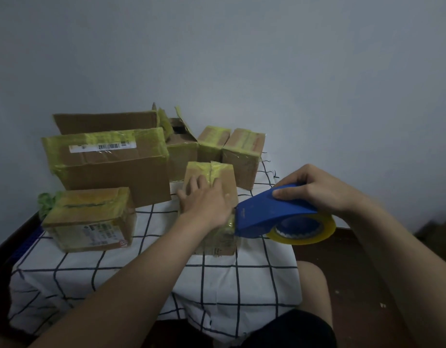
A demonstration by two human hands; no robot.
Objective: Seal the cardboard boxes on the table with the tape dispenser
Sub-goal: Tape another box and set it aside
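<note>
Walls (292, 59) of plain pale plaster fill the upper half; we note no markings on them. Below stands a table draped in a white cloth (216, 280) with a dark grid pattern, its cover creased at the front edge. Largest of the cardboard boxes is the long carton (111, 169), matte brown, wrapped in glossy yellowish tape and carrying a barcode label. Behind it an open box (179, 136) shows raised flaps; its interior is dark and unreadable. Two taped boxes (232, 149) sit at the rear right, and a squat box (91, 219) at front left (label print too blurred to read). Something green (44, 203) beside it is partly hidden. The centre box (211, 177) lies under the left hand (206, 204), pressed flat, fingers spread. The right hand (314, 192) is closed over the blue plastic tape dispenser (269, 212), whose nose touches that box's near edge; the tape roll (302, 229) is partly shrouded.
</note>
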